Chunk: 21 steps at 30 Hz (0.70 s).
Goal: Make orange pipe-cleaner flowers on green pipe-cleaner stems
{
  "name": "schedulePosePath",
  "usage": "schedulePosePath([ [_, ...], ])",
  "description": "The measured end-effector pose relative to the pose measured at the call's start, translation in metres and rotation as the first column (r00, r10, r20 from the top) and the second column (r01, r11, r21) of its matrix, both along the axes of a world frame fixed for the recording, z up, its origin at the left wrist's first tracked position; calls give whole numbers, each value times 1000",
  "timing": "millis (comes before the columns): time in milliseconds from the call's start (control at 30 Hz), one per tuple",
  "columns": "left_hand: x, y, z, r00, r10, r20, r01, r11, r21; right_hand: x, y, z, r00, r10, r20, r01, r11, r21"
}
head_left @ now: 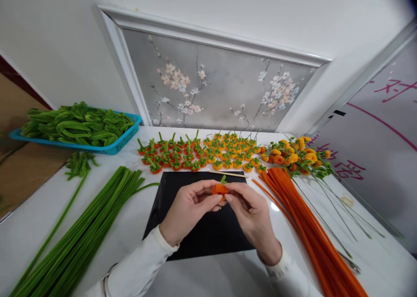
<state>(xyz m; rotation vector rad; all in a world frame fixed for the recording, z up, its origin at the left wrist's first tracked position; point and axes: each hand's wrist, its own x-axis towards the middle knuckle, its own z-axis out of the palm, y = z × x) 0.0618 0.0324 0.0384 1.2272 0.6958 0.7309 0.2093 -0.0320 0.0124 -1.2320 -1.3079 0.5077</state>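
Observation:
Between my two hands is a small orange pipe-cleaner pumpkin (220, 190) with a green stem sticking up. My left hand (192, 205) pinches its left side with thumb and fingers. From the other side, my right hand (249, 212) grips it too, thumb and fingertips at its lower right edge. Both hands hover over a black mat (208, 240). A thin wooden stick (228, 174) lies along the mat's far edge. Beyond it stand rows of finished orange pumpkins (176, 162) and yellow pumpkins (228, 153) with green tops.
Green pipe cleaners (84, 218) lie in a bundle at left, orange pipe cleaners (302, 223) at right. A blue basket (120, 145) of green loops stands far left, near short green pieces (80, 164). Stemmed yellow and orange flowers (289, 153) lie far right. A framed panel (221, 88) backs the table.

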Motion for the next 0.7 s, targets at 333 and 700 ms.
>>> schedulePosePath([
  [333, -4, 5, -1, 993, 45, 110, -9, 952, -307, 5, 0, -2, 1000, -26, 2, 26, 999, 22],
  [700, -8, 15, -8, 948, 31, 317, 137, 858, -495, 15, 3, -3, 990, -40, 139, 45, 998, -36],
])
